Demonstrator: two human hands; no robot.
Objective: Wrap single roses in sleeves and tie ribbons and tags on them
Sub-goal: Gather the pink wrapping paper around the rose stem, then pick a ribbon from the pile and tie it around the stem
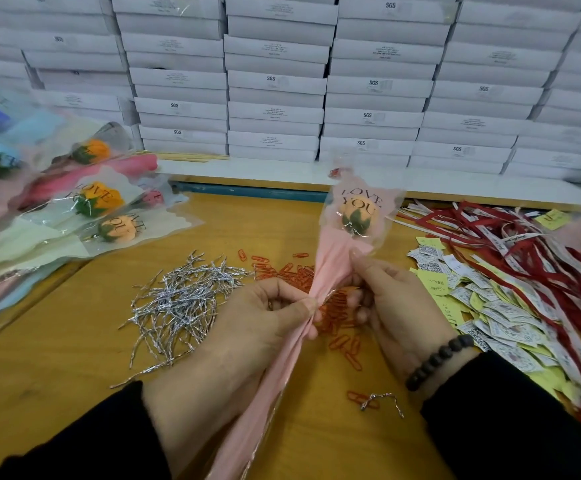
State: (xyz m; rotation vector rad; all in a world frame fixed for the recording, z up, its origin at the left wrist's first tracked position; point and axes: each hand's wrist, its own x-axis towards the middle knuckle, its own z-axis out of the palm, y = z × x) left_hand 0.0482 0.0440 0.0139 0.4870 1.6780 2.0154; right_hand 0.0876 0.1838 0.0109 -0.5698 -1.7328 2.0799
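A peach rose (357, 216) in a pink sleeve (330, 268) printed "LOVE YOU", held upright above the wooden table (57, 344). The left hand (247, 327) pinches the gathered sleeve; the right hand (393, 299) grips it just above. Silver twist ties (181, 299), ribbons (524, 258) and tags (490, 317) lie around; white boxes (282, 81) are stacked behind.

Sleeved rose (348, 237) upright at table (57, 341) centre, twist ties (178, 299) left of it, paper clips (337, 317) behind and under it, tags (483, 306) and ribbons (541, 258) right, wrapped roses (85, 209) far left, boxes (282, 81) stacked behind.
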